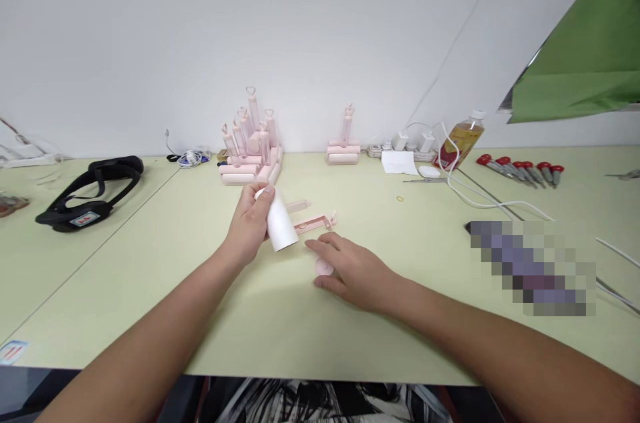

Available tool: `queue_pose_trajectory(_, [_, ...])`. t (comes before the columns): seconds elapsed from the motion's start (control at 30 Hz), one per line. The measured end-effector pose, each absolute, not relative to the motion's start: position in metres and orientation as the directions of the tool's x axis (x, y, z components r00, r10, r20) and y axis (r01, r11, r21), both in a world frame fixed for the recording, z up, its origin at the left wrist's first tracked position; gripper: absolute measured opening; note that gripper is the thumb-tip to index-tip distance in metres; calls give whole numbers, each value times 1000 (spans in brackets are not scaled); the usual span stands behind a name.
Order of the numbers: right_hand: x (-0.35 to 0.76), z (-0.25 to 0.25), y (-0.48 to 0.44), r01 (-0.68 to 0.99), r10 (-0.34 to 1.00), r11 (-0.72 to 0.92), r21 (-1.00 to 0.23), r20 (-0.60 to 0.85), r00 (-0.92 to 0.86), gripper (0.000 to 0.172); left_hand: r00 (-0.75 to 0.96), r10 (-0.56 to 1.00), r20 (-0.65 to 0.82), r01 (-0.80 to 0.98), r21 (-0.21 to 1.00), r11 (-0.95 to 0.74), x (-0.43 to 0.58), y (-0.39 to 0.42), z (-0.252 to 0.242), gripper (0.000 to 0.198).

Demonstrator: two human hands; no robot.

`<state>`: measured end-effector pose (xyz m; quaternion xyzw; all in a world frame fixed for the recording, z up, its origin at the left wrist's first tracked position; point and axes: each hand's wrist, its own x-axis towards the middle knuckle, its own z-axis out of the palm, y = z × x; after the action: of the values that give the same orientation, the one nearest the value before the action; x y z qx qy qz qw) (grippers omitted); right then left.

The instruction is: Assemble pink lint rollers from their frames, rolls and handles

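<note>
My left hand [250, 223] is closed round a white paper roll [283, 224], tilted above the table with its lower end toward the right. To the right of it, my right hand [357, 271] curls about a round pink piece [324, 267], with the index finger stretched out above it. Most of that piece is hidden by the palm and fingers. Just behind the hands lies a long pink open case [314, 224] with a small charm at its right end. A clear pinkish tube-like part [299, 205] rests behind the case, partly covered by the roll.
Several pink rollers and handles [243, 169] are grouped by the wall, with a smaller pink stack [343, 155] beside them. A black headset strap [93, 193] sits left. On the right are a drink bottle [460, 141], red-handled tools [523, 169] and white cables [480, 197].
</note>
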<state>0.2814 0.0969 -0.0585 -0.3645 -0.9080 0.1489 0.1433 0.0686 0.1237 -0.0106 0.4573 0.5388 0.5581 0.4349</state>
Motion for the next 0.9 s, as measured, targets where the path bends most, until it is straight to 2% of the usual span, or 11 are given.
queue_pose_trajectory(0.03, [281, -58, 97, 616, 692, 702, -358, 139, -708, 48, -186, 982, 37, -28, 999, -43, 69, 124, -11, 30])
queue_pose_trajectory(0.17, [280, -54, 100, 643, 681, 708, -291, 41, -731, 24, -88, 996, 22, -126, 992, -33, 74, 124, -19, 40])
queue_pose_trajectory(0.27, [285, -54, 101, 689, 726, 654, -312, 5, -687, 14, -35, 999, -14, -141, 990, 9, 79, 125, -29, 42])
queue_pose_trajectory(0.4, [294, -57, 102, 710, 770, 594, -379, 13, -638, 3, 12, 1000, 7, -145, 989, -5, 84, 124, -38, 38])
queue_pose_trajectory(0.57, [296, -56, 105, 680, 783, 570, -461, 55, -619, 9, 15, 999, 43, -159, 987, -40, 85, 122, -40, 36])
queue_pose_trajectory(0.67, [295, -55, 107, 660, 813, 491, -569, 27, -582, 13, 24, 999, 31, -206, 978, -26, 84, 121, -40, 33])
queue_pose_trajectory(0.77, [295, -55, 109, 543, 868, 357, -760, 56, -492, 24, 28, 1000, 14, -278, 960, -5, 82, 122, -40, 30])
queue_pose_trajectory(0.83, [294, -55, 110, 339, 898, 326, -882, 176, -404, 25, 30, 1000, 7, -321, 947, 3, 81, 122, -39, 30])
queue_pose_trajectory(0.9, [293, -55, 109, 128, 902, 365, -922, 316, -294, 19, 43, 999, 1, -353, 935, 14, 81, 121, -39, 30])
